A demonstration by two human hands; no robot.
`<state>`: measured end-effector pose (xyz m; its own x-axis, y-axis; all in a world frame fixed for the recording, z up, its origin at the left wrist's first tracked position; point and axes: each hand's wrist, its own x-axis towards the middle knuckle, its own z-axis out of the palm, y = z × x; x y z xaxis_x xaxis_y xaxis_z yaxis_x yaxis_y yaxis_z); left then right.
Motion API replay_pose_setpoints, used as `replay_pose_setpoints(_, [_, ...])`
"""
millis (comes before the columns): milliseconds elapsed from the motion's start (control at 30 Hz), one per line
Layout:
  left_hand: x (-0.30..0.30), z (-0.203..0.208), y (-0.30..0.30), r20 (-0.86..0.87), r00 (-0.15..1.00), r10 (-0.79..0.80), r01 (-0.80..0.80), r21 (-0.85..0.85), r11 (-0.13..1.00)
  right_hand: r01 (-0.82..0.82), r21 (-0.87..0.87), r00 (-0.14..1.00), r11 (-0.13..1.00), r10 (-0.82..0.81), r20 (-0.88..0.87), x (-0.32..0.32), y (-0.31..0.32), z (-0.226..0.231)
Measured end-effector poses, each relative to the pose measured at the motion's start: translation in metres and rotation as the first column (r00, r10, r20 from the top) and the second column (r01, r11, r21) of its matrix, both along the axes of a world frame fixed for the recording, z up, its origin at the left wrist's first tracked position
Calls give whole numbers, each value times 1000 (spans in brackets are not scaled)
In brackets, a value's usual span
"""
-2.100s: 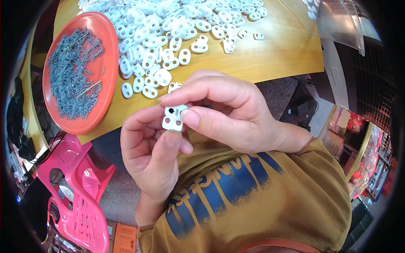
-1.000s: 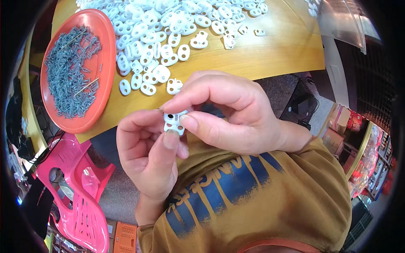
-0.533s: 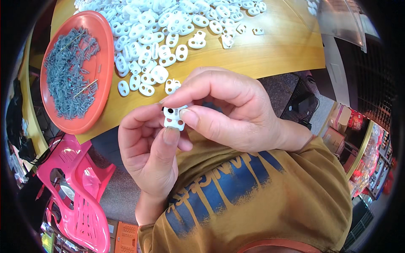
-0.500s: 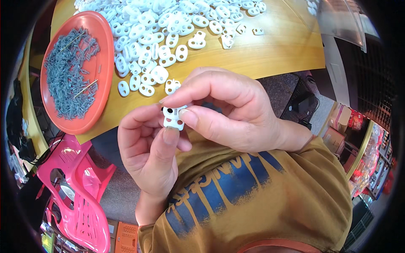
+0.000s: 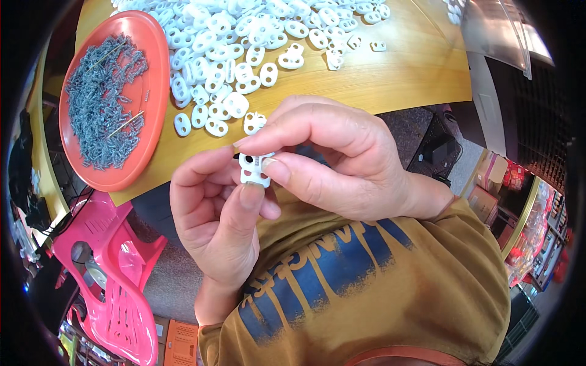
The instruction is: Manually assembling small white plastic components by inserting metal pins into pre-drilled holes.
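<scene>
A small white two-hole plastic cord lock (image 5: 254, 176) is held between both hands above the table's near edge. Thumb and fingers of my left hand (image 5: 221, 213) pinch it from below. My right hand (image 5: 348, 161) closes thumb and forefinger on its upper part, where what looks like a small grey spring shows beside a dark hole. The fingertips partly hide the piece. Just beyond them, a loose white piece (image 5: 253, 124) lies on the wooden table (image 5: 403, 76). Many white two-hole oval pieces (image 5: 213, 43) are heaped farther back.
An orange-red oval plate (image 5: 160, 79) at the left holds a heap of small metal springs (image 5: 101, 104) and thin yellowish sticks. Below it stands a pink plastic chair (image 5: 125, 293). A black basket (image 5: 441, 149) is beyond the table's right edge, near shelves of red packages (image 5: 531, 232).
Both hands keep their pinch on the cord lock, which sits slightly farther right in view. The table and its contents also shift slightly in the picture.
</scene>
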<state>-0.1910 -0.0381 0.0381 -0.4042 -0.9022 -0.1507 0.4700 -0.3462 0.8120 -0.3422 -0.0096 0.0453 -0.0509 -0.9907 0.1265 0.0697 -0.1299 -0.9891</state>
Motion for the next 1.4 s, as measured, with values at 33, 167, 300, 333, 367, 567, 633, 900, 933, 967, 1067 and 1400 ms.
replay_pose_setpoints(33, [0, 0, 0, 0, 1000, 1, -1, 0, 1000, -68, 36, 997, 997, 67, 24, -2, 1, 1])
replay_pose_setpoints(167, [2, -1, -1, 15, 1000, -27, 27, 5, 1000, -81, 1, 996, 997, 81, -31, -5, -1, -1])
replay_pose_setpoints(300, [1, 1, 1, 28, 999, -32, 31, 44, 999, -120, -7, 989, 993, 118, -92, -9, 0, 3])
replay_pose_setpoints(333, [1, 1, 1, 27, 999, -32, 31, 45, 999, -131, -4, 986, 991, 130, -102, -9, 0, 3])
replay_pose_setpoints(367, [2, 0, 0, 14, 998, -54, 54, 45, 998, -131, -4, 986, 991, 130, -103, -10, -1, 3])
replay_pose_setpoints(567, [3, -3, 2, -5, 998, -67, 67, 28, 997, -150, 2, 981, 989, 149, -122, -11, 0, 2])
replay_pose_setpoints(633, [4, -6, 2, -13, 997, -77, 77, 10, 997, -132, -49, 982, 990, 124, -140, -11, 1, -2])
replay_pose_setpoints(900, [2, -3, 3, -45, 998, -53, 56, 57, 997, -147, -67, 985, 987, 140, -99, -11, 3, -2])
replay_pose_setpoints(933, [2, -2, 4, -44, 998, -53, 56, 57, 997, -151, -52, 986, 987, 147, -73, -11, 3, -2])
replay_pose_setpoints(967, [1, -2, 4, -55, 997, -47, 50, 57, 997, -152, -52, 986, 987, 148, -72, -10, 3, -1])
replay_pose_setpoints(1067, [0, -1, 5, -63, 997, -40, 44, 63, 997, -154, -82, 986, 985, 147, -83, -11, 2, -1])
replay_pose_setpoints(1400, [2, -5, 5, -163, 983, -80, 103, 138, 985, -181, -113, 983, 977, 180, -18, -11, 1, -6])
